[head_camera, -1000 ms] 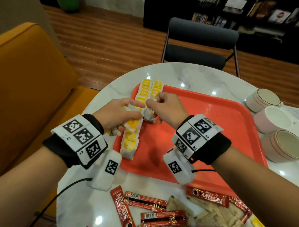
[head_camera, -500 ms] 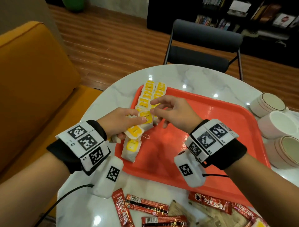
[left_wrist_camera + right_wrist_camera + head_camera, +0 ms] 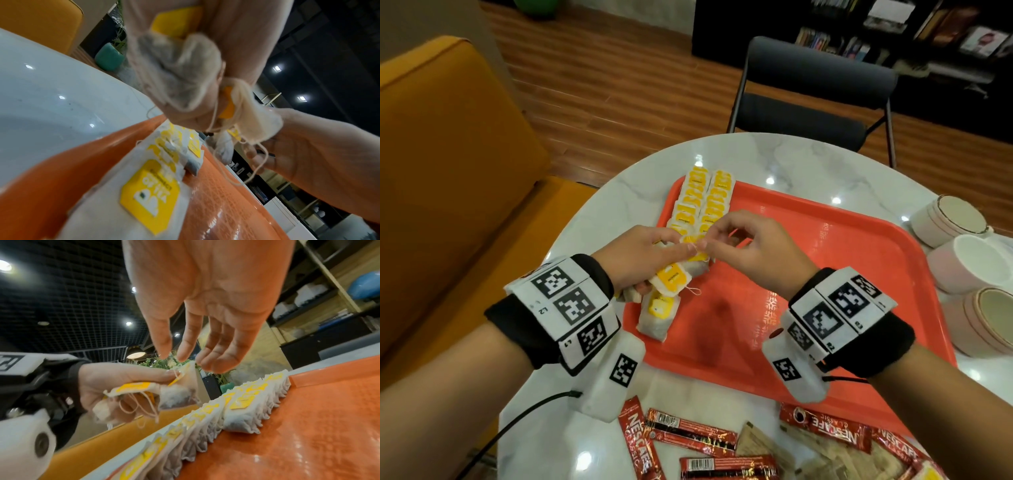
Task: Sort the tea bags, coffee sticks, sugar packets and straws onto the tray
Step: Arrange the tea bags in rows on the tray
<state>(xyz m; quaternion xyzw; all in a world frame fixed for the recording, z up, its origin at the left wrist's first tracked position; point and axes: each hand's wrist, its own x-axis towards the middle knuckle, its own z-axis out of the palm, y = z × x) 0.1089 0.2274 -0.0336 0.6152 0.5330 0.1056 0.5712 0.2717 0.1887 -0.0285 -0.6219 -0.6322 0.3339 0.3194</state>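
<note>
A small bunch of tea bags (image 3: 671, 279) is gripped in the left hand (image 3: 635, 257), held above the tray's (image 3: 842, 274) 9 o'clock edge; how many can't really be counted. The right hand (image 3: 750, 245) is seen just beside them, fingers loose and apart; any pinch on a string can't be made out. Two rows of tea bags (image 3: 705, 202) are laid at 11 o'clock. Coffee sticks (image 3: 691, 435) at 6 o'clock are cut off.

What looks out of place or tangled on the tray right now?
The strings of the tea bags bunched in the left hand hang in loose, crossing loops. One tea bag lies askew at the near end of the tray, out of line with the rows.
</note>
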